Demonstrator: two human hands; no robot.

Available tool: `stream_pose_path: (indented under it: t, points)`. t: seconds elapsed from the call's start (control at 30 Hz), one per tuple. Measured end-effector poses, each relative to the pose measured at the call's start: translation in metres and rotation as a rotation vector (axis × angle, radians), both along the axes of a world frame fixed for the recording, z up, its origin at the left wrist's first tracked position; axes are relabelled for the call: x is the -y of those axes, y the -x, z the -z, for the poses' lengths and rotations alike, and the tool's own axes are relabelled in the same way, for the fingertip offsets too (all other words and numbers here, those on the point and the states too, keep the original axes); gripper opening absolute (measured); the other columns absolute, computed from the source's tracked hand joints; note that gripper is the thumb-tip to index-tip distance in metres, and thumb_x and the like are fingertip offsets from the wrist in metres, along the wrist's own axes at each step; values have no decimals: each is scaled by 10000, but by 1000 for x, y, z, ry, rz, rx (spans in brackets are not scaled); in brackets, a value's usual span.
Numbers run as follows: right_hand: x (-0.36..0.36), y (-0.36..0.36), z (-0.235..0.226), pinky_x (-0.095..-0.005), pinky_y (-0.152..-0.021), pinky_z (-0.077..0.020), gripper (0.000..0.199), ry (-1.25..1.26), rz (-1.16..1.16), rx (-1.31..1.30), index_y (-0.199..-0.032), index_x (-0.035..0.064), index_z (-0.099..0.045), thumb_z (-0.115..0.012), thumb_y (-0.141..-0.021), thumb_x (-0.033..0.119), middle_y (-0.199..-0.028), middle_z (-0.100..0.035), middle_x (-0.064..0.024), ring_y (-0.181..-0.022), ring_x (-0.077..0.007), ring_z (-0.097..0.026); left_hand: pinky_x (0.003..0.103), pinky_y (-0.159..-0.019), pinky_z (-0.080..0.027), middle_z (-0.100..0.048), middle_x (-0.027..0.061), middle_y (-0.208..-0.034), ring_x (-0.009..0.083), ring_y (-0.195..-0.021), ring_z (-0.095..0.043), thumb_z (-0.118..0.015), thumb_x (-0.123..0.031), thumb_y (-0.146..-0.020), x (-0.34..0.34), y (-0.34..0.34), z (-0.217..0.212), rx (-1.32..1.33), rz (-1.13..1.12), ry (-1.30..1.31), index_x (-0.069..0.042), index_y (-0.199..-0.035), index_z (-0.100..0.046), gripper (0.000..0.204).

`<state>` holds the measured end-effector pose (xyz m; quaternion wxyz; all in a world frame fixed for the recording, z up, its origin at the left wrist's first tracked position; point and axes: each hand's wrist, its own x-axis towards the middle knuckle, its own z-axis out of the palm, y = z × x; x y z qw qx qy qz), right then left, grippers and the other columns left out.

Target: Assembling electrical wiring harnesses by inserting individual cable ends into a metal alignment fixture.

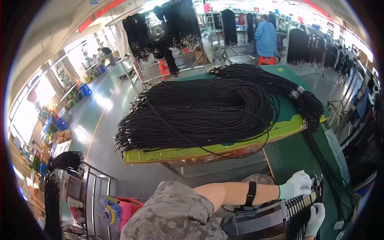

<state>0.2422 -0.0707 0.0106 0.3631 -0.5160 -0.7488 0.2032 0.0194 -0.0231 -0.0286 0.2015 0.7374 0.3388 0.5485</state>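
My left hand (298,185), in a white glove, reaches across to the lower right. Its fingers are curled at the far end of a slotted fixture (300,205) with a row of pale and black slots. Black cable ends (317,188) cluster beside those fingers. Nearer me, my right hand (316,220), also white-gloved, is bent at the fixture's right side, by the black cables. What either hand pinches is too small or hidden to name. A grey metal device (258,222) adjoins the fixture on the left.
A large bundle of black cables (192,112) covers a yellow-edged table (224,150) ahead; one loop hangs over its edge. Another tied bundle (298,94) lies behind right. Cables hang on racks (168,30) beyond. A person in blue (265,38) is at the back.
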Motion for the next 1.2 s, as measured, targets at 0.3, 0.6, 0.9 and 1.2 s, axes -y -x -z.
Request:
stream_pose_path:
  t: [0.3,0.6,0.9,1.2]
  points:
    - [-11,41,-32,-272,-764,-456,146,220,-62,-73,-952,-25,-588,-580,-810,7,-839,-579,-52,-801,-136,-551,444,-946,-365,-624,17,-932,248,-1003,-534,-724,-136,-686,3,7,-10,246,168,231,-120,-692,-587,137]
    - [17,35,-52,-331,-831,-473,153,180,-22,59,-956,0,-652,-620,-886,132,-939,-668,-124,-876,-218,-602,476,-1101,-260,-619,-14,-947,234,-1078,-509,-688,-121,-628,-3,11,7,-77,-108,12,-139,-634,-566,124]
    - [27,1,-12,-336,-808,-488,146,-98,12,144,-923,-30,-621,-641,-782,-1,-909,-642,-134,-853,-252,-622,446,-1013,-343,-625,-14,-926,246,-1002,-526,-693,-175,-629,4,8,-17,-184,-34,50,-170,-672,-657,56]
    - [7,17,-31,-373,-758,-492,132,-69,93,243,-902,87,-700,-660,-781,124,-834,-669,-86,-825,-284,-612,390,-946,-414,-679,74,-953,251,-916,-619,-601,-168,-866,-12,36,-21,-242,-74,80,-81,-969,-685,159]
